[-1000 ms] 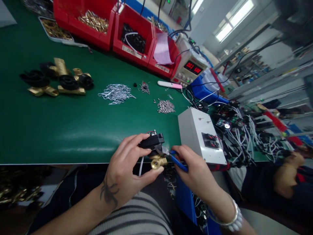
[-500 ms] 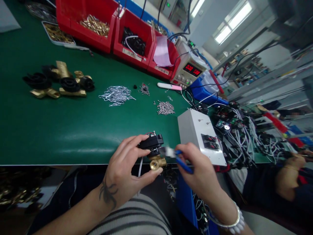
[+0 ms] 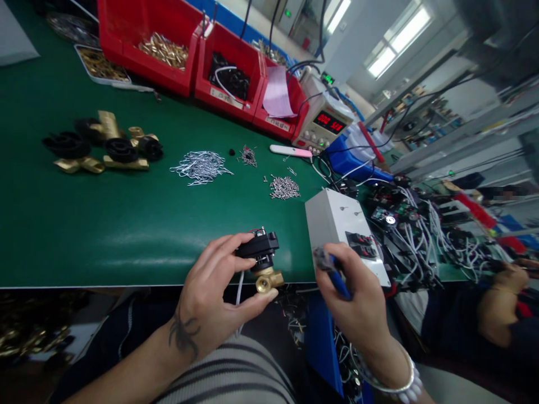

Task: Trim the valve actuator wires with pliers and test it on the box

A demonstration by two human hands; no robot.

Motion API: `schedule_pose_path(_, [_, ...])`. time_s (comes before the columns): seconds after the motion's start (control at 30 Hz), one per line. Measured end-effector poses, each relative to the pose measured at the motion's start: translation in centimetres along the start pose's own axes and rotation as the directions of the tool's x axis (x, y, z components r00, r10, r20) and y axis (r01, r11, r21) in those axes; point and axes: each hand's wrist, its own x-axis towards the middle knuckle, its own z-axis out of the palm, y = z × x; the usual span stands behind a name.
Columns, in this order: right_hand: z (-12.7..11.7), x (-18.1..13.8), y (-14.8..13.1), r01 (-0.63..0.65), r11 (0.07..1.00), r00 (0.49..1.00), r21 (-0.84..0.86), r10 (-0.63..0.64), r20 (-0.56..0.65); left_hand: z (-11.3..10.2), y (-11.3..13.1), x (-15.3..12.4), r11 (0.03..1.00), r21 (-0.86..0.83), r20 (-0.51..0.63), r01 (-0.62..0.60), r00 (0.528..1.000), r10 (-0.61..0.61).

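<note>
My left hand [image 3: 214, 283] is closed around a brass valve with a black actuator [image 3: 267, 276], thumb under the brass body and fingers on the black housing. A white cable hangs from it behind the hand. To the right, my right hand [image 3: 351, 283] grips blue-handled pliers [image 3: 340, 285], their metal jaws pointing up and left, apart from the valve. Beyond the hands lie a pile of wire clips [image 3: 201, 167], a heap of small screws [image 3: 284, 187] and a smaller pile of pins [image 3: 248, 156].
A grey box with switches [image 3: 328, 224] stands just right of my right hand. Red bins [image 3: 177, 84] and a power supply [image 3: 323, 120] line the back. Brass valve bodies [image 3: 126, 163] lie left; a wire tangle [image 3: 412, 235] and another person's arm [image 3: 499, 303] are at right.
My right hand has drawn the pliers away from the valve, to the right, and their jaws have turned upward. My left hand still holds the valve in almost the same place.
</note>
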Motion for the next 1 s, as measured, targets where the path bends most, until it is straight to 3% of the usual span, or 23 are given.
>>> schedule_pose_path(0.03, [0.1, 0.0, 0.0, -0.007, 1.0, 1.0, 0.015, 0.007, 0.007, 0.0, 0.0, 0.0, 1.0, -0.001, 0.001, 0.0, 1.0, 0.0])
schedule_pose_path(0.17, [0.6, 0.0, 0.0, -0.12, 0.991, 0.949, 0.065, 0.095, 0.302, 0.0, 0.1, 0.0, 1.0, 0.008, -0.001, 0.015, 1.0, -0.015])
schedule_pose_path(0.27, [1.1, 0.3, 0.4, -0.273, 0.948, 0.953, 0.165, 0.243, 0.183, -0.2, 0.3, 0.2, 0.998, 0.015, -0.008, 0.067, 0.998, -0.067])
schedule_pose_path(0.33, [2.0, 0.5, 1.1, -0.333, 0.935, 0.94, 0.124, 0.32, 0.117, -0.5, 0.5, 0.4, 0.995, 0.045, -0.022, 0.091, 0.996, -0.09])
schedule_pose_path(0.43, [3.9, 0.9, 2.5, -0.267, 0.958, 0.955, -0.101, 0.278, 0.107, -1.0, 1.1, 0.9, 0.995, 0.084, -0.05, 0.06, 0.997, -0.056])
schedule_pose_path(0.5, [4.7, 1.0, 3.0, -0.191, 0.972, 0.978, -0.133, 0.201, 0.061, -1.4, 1.7, 1.3, 0.995, 0.096, -0.046, 0.017, 0.999, -0.013])
schedule_pose_path(0.53, [4.9, 1.1, 2.9, -0.174, 0.982, 0.984, -0.072, 0.176, 0.018, -1.6, 2.0, 1.5, 0.995, 0.099, -0.031, -0.004, 0.999, 0.007])
schedule_pose_path(0.6, [4.5, 1.0, 2.1, -0.183, 0.957, 0.981, 0.225, 0.191, -0.016, -1.8, 2.6, 2.0, 0.993, 0.105, 0.006, -0.053, 0.999, 0.053])
schedule_pose_path(0.63, [4.0, 0.8, 1.5, -0.213, 0.879, 0.975, 0.426, 0.22, 0.035, -1.9, 2.8, 2.2, 0.991, 0.11, 0.029, -0.08, 0.997, 0.077])
schedule_pose_path(0.7, [3.0, 0.5, 0.1, -0.328, 0.568, 0.944, 0.755, 0.23, 0.237, -1.9, 3.3, 2.5, 0.982, 0.129, 0.071, -0.135, 0.989, 0.127])
schedule_pose_path(0.77, [2.3, 0.3, -1.1, -0.433, 0.267, 0.9, 0.861, 0.177, 0.398, -1.8, 3.6, 2.7, 0.968, 0.161, 0.108, -0.192, 0.978, 0.176])
schedule_pose_path(0.8, [2.1, 0.2, -1.6, -0.454, 0.186, 0.888, 0.871, 0.17, 0.427, -1.7, 3.8, 2.7, 0.96, 0.179, 0.128, -0.218, 0.972, 0.197])
schedule_pose_path(0.9, [2.0, 0.2, -2.1, -0.437, 0.125, 0.887, 0.891, 0.226, 0.403, -1.6, 4.4, 2.8, 0.938, 0.2, 0.183, -0.281, 0.952, 0.246])
schedule_pose_path(0.97, [2.3, 0.1, -2.1, -0.422, 0.099, 0.883, 0.901, 0.269, 0.384, -1.6, 4.5, 2.8, 0.949, 0.222, 0.145, -0.223, 0.97, 0.194])
schedule_pose_path(1.0, [2.3, 0.1, -2.0, -0.409, 0.072, 0.884, 0.91, 0.279, 0.375, -1.5, 4.4, 2.9, 0.969, 0.205, 0.111, -0.136, 0.987, 0.115])
